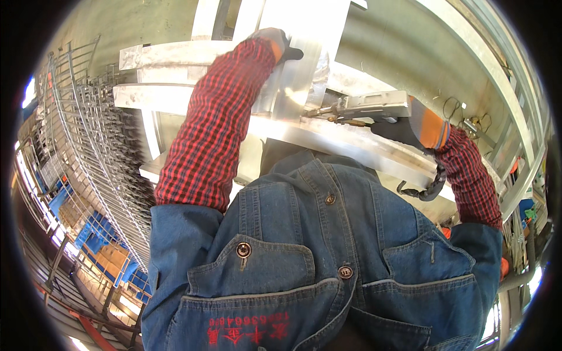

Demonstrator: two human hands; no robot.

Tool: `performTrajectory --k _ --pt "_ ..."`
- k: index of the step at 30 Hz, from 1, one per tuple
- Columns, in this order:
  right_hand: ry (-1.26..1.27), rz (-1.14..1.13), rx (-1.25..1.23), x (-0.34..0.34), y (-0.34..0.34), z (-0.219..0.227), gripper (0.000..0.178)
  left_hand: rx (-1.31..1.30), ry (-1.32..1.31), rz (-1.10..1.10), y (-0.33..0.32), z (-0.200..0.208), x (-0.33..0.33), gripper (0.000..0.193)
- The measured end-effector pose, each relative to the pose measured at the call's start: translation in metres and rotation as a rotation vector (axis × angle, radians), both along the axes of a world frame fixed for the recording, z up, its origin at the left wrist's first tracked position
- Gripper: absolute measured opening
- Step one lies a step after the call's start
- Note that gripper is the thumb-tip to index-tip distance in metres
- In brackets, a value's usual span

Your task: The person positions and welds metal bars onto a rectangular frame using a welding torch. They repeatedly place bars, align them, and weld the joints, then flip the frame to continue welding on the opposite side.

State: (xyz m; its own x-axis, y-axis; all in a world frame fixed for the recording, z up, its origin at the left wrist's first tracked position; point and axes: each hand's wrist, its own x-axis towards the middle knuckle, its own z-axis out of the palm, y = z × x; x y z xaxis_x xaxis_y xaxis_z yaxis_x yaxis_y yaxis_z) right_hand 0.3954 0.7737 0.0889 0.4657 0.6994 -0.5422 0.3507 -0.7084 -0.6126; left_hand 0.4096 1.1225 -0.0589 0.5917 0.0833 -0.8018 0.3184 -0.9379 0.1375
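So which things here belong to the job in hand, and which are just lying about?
In use:
shiny metal piece, under the gloved left hand
handheld tool, in the gloved right hand
pale beams, apparently supporting the metal

Seemingly just lying about:
metal grids, at left
blue things, lower left, too small to identify

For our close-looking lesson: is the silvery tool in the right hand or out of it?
In: the gloved right hand grips the silvery tool at its rear end.

Left gloved hand (274, 42) on shiny metal bar (291, 88), top center. Right gloved hand (418, 124) grips pale tool (377, 104), right of center, tip near bar. Metal rack (99, 164) at left. Denim jacket (328, 245) fills lower center.
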Motion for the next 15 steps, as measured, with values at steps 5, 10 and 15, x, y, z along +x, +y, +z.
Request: performTrajectory --k 5,10,15 --pt "-0.015 -0.185 0.222 -0.018 -0.045 0.002 0.021 -0.169 -0.487 0.498 -0.003 -0.002 -0.103 0.063" --pt "0.040 -0.500 0.065 -0.052 -0.115 -0.038 0.017 -0.152 -0.707 0.694 -0.016 0.012 -0.301 0.038" --pt "0.211 -1.118 0.132 -0.078 -0.208 -0.125 0.027 0.013 -0.355 1.257 -0.048 -0.038 -0.491 0.038"
